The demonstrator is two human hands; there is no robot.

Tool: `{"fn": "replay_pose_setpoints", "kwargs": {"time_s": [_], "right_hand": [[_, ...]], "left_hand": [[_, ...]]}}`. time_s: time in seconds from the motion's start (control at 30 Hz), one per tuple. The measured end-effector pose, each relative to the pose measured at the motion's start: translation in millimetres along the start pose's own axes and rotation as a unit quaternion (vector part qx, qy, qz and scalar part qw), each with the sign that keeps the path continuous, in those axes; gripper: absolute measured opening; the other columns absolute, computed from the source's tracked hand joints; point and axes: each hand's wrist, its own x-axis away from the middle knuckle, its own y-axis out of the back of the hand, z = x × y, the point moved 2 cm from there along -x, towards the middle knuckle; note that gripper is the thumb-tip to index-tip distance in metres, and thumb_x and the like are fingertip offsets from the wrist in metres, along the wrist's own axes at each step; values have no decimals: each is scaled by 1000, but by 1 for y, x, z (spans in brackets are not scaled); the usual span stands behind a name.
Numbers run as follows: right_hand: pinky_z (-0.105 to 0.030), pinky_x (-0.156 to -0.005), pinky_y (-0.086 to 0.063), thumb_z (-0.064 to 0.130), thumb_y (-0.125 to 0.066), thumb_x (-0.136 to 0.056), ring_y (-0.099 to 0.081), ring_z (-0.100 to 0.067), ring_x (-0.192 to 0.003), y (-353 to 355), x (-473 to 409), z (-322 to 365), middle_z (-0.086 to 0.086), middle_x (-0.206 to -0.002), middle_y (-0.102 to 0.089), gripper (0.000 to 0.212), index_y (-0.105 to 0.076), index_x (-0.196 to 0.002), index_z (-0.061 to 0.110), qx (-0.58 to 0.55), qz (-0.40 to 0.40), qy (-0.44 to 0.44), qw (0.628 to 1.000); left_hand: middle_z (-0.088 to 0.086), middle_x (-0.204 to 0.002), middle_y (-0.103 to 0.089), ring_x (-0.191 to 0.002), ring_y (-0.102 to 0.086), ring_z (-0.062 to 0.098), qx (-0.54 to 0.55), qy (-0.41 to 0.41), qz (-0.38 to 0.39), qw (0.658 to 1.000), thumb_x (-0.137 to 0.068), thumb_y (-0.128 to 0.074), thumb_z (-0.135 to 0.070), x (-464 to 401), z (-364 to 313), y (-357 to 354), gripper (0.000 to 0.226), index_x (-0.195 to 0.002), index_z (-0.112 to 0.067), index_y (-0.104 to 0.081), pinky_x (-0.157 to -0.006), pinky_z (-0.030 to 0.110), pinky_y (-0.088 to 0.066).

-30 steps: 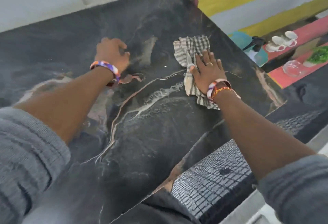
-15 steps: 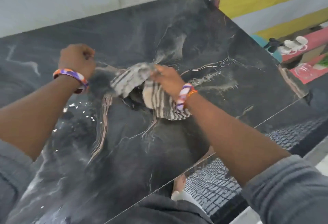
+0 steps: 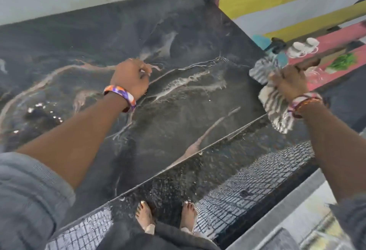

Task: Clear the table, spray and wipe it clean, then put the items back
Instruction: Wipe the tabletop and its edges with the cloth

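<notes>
Nearest the camera, two bare feet (image 3: 165, 217) stand on a dark floor mat with a pale grid pattern (image 3: 243, 172), just off the near edge of the table (image 3: 178, 131). Grey sleeves (image 3: 29, 196) are pushed up both forearms.

The table is a black marble slab with pale and pinkish veins, and its top glistens with wet streaks and small droplets toward the left.

The left hand (image 3: 129, 79) rests on the middle of the slab with its fingers curled under into a loose fist, holding nothing; a purple and orange bangle (image 3: 120, 96) circles its wrist.

The right hand (image 3: 289, 82) is at the table's right edge, fingers clenched round a bunched black-and-white striped cloth (image 3: 277, 107). The cloth hangs from the grip over the near-right corner of the slab, with one end sticking up past the fingers. Whether it touches the stone cannot be told through the blur. Red and white bangles (image 3: 303, 103) sit on that wrist.

Farther right, beyond the table, a pink surface (image 3: 336, 38) carries two white cups (image 3: 303, 47), a spray bottle with a black trigger head (image 3: 278, 45), and something leafy green (image 3: 344, 61). Yellow and grey bands run across the far background.
</notes>
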Motion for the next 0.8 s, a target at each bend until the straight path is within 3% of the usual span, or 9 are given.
{"fn": "replay_pose_setpoints", "kwargs": {"time_s": [0.1,0.2,0.53,0.8], "right_hand": [[-48,-115,-8,59,-29,-78,-9,-30,-146,-15,-4,-6,-12,-157,-14,85,-22,-146,9,125,40,1,991],[-44,-119,-2,47,-28,-95,-4,-27,-147,-26,-8,-8,-12,-159,-4,68,-11,-149,9,180,48,33,982],[-42,-118,-3,33,-29,-100,-8,-27,-146,-92,101,123,-11,-159,-4,56,-13,-149,11,177,76,238,952],[-41,-118,0,31,-32,-99,-5,-24,-147,-170,259,258,-7,-159,-5,56,-15,-149,14,128,134,412,892]], "left_hand": [[18,-109,-70,-108,-61,35,6,-2,-10,1000,-83,-53,-2,10,-6,-7,21,-92,-3,-72,-96,33,-43],[18,-112,-69,-111,-60,36,-9,43,-18,999,-83,-53,-3,23,2,1,25,-98,-5,-72,-97,36,-44],[23,-113,-67,-110,-58,40,-34,96,-48,994,-84,-54,-3,86,63,46,23,-99,-3,-71,-96,38,-43],[24,-109,-68,-107,-60,41,-42,132,-62,988,-85,-56,-4,169,136,106,21,-99,-2,-71,-95,39,-44]]}}
